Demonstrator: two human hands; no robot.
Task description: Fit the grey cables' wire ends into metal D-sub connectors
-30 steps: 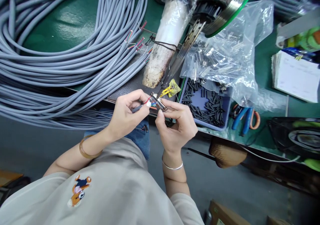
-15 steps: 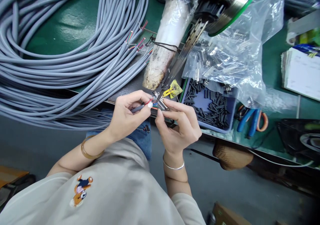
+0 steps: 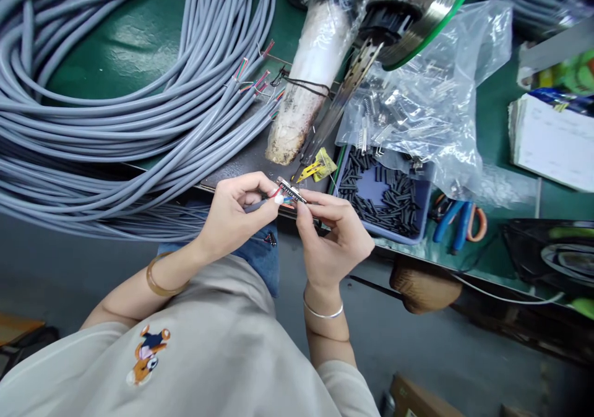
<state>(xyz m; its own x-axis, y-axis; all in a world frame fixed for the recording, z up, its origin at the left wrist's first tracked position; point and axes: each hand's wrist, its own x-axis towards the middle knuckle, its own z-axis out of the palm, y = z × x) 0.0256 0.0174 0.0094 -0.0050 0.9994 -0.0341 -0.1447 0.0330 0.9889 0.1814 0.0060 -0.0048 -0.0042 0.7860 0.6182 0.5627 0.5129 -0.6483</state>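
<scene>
Grey cable end (image 3: 254, 205) pinched in closed left hand (image 3: 232, 219), just off the tabletop (image 3: 139, 39) edge. Closed right hand (image 3: 336, 237) grips a small metal connector (image 3: 291, 191) against its coloured cores. Beyond, blue tray (image 3: 420, 219) holds black sleeves; coiled cables (image 3: 116, 114) lie with bare, unfitted ends.

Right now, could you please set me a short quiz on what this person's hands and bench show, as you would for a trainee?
1. True or false: the left hand pinches a grey cable end.
2. What fills the blue tray? A) screws B) black tube pieces C) tape rolls
3. Fill in: the right hand holds a small metal ____ against the coloured wires.
Key: 1 true; 2 B; 3 connector.
</scene>
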